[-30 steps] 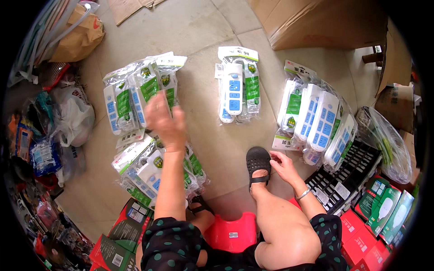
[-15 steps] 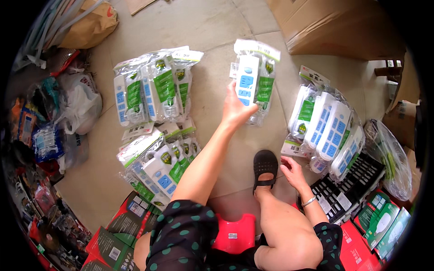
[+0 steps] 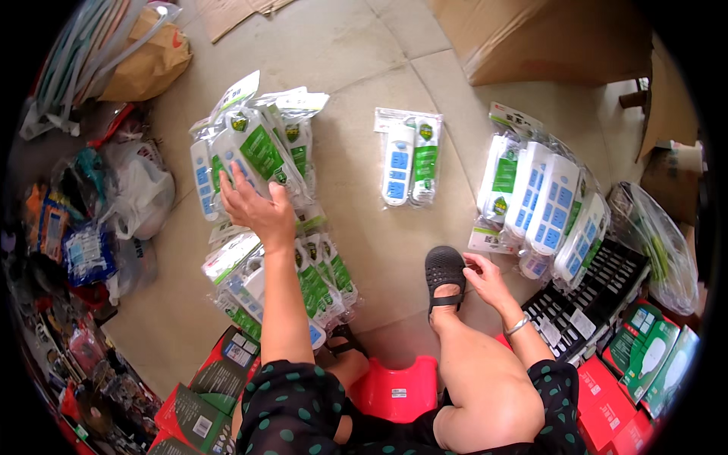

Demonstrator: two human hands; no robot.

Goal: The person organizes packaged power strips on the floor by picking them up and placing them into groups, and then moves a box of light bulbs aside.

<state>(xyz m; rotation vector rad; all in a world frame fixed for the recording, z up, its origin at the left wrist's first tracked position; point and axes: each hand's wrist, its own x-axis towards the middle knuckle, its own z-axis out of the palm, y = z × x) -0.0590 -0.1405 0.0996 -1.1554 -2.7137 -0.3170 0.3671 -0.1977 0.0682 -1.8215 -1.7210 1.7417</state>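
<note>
My left hand [image 3: 262,212] is over the upper-left pile of bagged power strips, its fingers and thumb on either side of a white-and-green packaged power strip [image 3: 262,148]. That pack lies tilted on top of the pile, its header card sticking up. Below it is a second pile of packaged power strips [image 3: 315,280], partly behind my left forearm. In the middle of the floor lies one package of power strips [image 3: 400,167], apart from the piles. My right hand [image 3: 489,279] holds nothing; its fingers are loosely bent beside my black shoe [image 3: 444,269].
At the right, more packaged power strips [image 3: 552,201] lean near a black slotted tray [image 3: 591,303]. A cardboard box [image 3: 561,45] stands at the far right. Bagged goods [image 3: 136,182] line the left side. A red stool [image 3: 394,388] and red-green boxes [image 3: 201,413] are near me.
My left hand has let go of the package in the middle, which now lies on the floor, and has moved left to the upper-left pile. A pack there has tilted. My right hand has barely moved.
</note>
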